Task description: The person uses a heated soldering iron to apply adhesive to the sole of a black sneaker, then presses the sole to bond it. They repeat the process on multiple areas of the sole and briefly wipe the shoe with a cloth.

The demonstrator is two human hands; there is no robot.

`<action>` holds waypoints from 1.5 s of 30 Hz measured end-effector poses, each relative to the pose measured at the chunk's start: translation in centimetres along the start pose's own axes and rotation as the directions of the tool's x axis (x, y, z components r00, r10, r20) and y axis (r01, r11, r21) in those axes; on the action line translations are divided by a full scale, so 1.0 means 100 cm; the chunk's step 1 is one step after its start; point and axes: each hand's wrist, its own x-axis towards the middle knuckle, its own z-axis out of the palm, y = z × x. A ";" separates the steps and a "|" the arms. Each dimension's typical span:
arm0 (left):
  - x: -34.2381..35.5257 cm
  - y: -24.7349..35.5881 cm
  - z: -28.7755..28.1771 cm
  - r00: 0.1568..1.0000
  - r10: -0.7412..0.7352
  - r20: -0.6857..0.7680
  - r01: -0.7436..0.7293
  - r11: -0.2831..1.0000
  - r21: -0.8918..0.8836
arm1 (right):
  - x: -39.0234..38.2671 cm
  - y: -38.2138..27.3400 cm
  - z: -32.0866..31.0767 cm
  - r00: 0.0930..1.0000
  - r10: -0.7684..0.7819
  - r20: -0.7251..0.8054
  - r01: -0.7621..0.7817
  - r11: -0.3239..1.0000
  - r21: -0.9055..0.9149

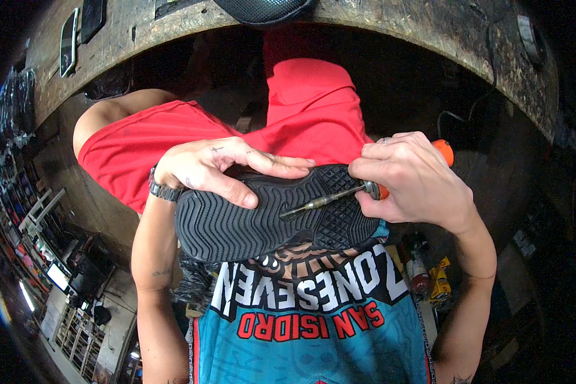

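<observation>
A black shoe (230,224) lies sole up across my lap, with wavy grooves at its left part and a diamond pattern toward the right. My left hand (221,166) grips it, the thumb pressed on the sole and the fingers stretched along the far edge. My right hand (413,179) is closed round the orange handle of a soldering iron (313,203). Its thin metal shaft slants down to the left over the sole, and the tip is at the middle of the sole; I cannot tell whether it touches. My right fingers hide most of the handle.
A worn wooden table (397,19) curves across the far side. On it are a phone (69,41) and a dark mesh object (265,8). A black cord (470,115) hangs at the right. Below left stand shelves and clutter; a yellow packet (440,280) is at my right side.
</observation>
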 end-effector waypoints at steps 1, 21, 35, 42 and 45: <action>0.000 0.000 0.000 1.000 0.002 -0.001 -0.002 1.000 -0.014 | 0.000 0.001 0.000 1.000 -0.004 -0.002 0.004 1.000 0.017; 0.001 0.000 0.001 1.000 0.027 0.001 -0.027 1.000 -0.004 | -0.004 -0.003 0.002 0.999 0.034 -0.006 -0.034 0.999 -0.009; 0.001 -0.002 0.001 0.999 0.043 0.002 -0.043 0.999 -0.022 | -0.006 0.001 0.006 0.998 0.043 0.044 -0.045 0.998 0.037; 0.002 -0.001 0.002 0.999 0.039 -0.002 -0.039 0.999 -0.029 | -0.004 0.007 0.010 1.000 -0.015 -0.027 0.017 0.997 0.077; 0.002 -0.002 0.001 0.999 0.043 0.003 -0.043 0.999 -0.015 | -0.004 0.006 0.009 1.000 -0.002 0.004 0.002 0.995 0.098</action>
